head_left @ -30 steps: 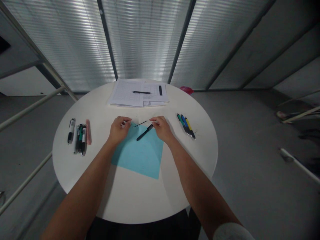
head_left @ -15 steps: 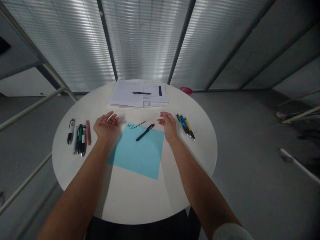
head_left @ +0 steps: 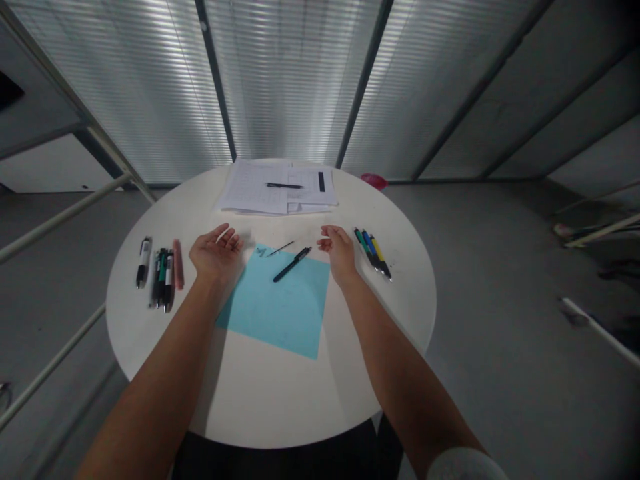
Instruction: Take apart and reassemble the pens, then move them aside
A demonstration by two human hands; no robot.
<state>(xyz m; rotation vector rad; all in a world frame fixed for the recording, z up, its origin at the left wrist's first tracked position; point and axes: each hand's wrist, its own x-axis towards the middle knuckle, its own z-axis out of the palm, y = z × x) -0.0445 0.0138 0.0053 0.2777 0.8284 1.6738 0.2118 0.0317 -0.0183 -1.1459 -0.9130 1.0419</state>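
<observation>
"What's on the blue sheet [head_left: 280, 310]?"
"A black pen [head_left: 292, 265]; a thin rod [head_left: 281, 249] crosses the sheet's far edge."
"And the left grip [head_left: 215, 253]?"
"Palm up, unclenched, left of the sheet. The right grip [head_left: 339, 250], loosely curled, is by its far right corner."

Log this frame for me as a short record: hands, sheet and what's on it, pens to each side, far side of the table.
Left hand: open, palm up, holding nothing visible
Right hand: fingers loosely apart, nothing visible held
Sheet: blue sheet, between the forearms
On sheet: black pen, lying diagonally; thin dark rod across the upper edge; small bits near the upper-left corner, too small to identify
Left side: several pens, reddish stick
Right side: three pens
Far side: papers with a dark pen on top
</observation>
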